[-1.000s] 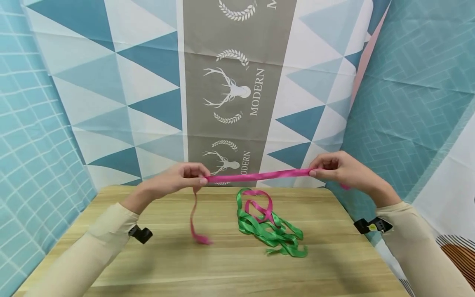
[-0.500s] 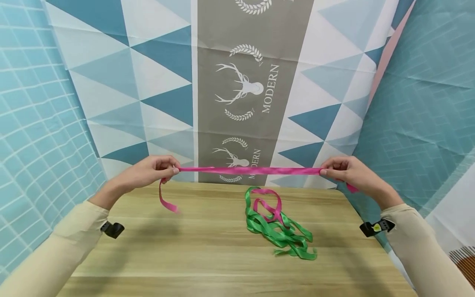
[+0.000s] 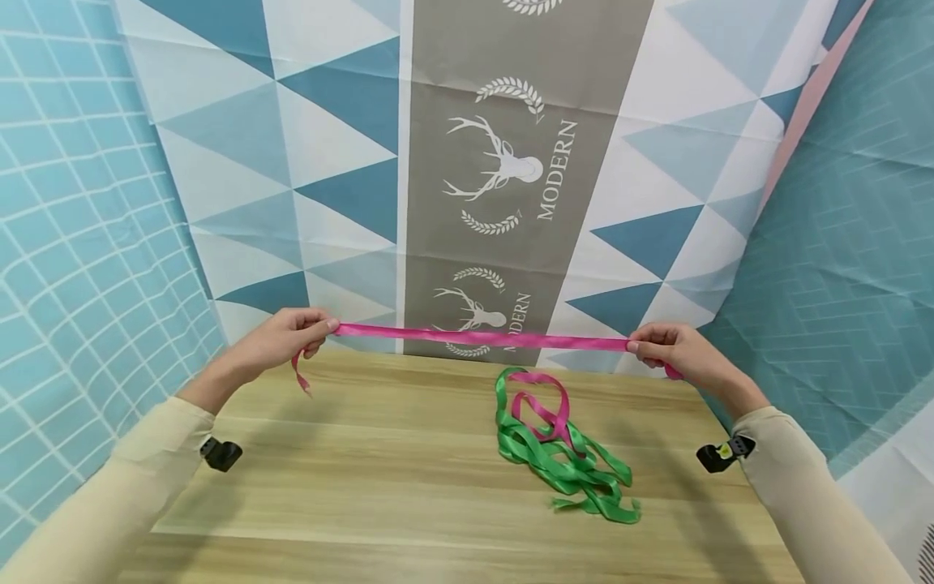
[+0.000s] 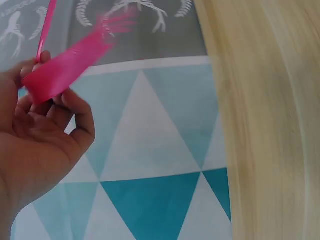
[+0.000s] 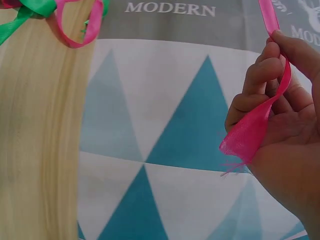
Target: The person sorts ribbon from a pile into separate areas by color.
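Observation:
A pink ribbon [image 3: 481, 337] is stretched taut in the air between both hands, above the far part of the table. At its left the left hand [image 3: 295, 337] pinches it between thumb and fingers, and a short tail dangles below. The right hand [image 3: 674, 353] pinches the other side. In the right wrist view a frayed ribbon end [image 5: 250, 130] hangs across the palm. The left wrist view has the loose tail [image 4: 70, 70] blurred, sticking out past the fingers.
A tangled pile of green ribbon [image 3: 533, 454] lies on the wooden table [image 3: 350, 487], right of centre, with a looped pink ribbon [image 3: 562, 405] on it. Patterned cloth [image 3: 350, 203] hangs behind the table's far edge, and tile-print cloth [image 3: 73, 203] hangs at the left.
The hands have moved apart, the left hand going left, so the stretch of pink ribbon between them is longer. The tail below the left hand has become shorter. The ribbon pile keeps its shape.

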Demonstrator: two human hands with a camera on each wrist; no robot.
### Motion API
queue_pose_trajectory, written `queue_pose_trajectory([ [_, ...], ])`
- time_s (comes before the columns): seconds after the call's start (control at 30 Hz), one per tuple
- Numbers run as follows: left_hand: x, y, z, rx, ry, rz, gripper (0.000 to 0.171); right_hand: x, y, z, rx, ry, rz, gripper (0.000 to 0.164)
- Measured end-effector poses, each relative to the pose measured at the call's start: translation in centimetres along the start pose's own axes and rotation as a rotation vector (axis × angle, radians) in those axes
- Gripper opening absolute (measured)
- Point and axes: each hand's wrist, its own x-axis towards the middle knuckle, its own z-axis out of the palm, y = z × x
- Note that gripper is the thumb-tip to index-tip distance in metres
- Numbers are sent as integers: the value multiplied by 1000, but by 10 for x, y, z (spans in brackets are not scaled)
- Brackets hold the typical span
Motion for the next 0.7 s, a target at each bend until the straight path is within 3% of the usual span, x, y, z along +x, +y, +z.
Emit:
queue_pose_trajectory([
  [0.13,3,-9,2,50,42,14,40,6,11,3,36,1,23,29],
  [0.27,5,-16,0,144,60,56,33,12,23,6,6,22,38,31],
  [0.53,4,-35,-3,274,-113,77,21,30,55,15,-60,101,81,36],
  [0.7,13,-48,-2,513,-83,90,18,45,71,26,-87,121,92,36],
])
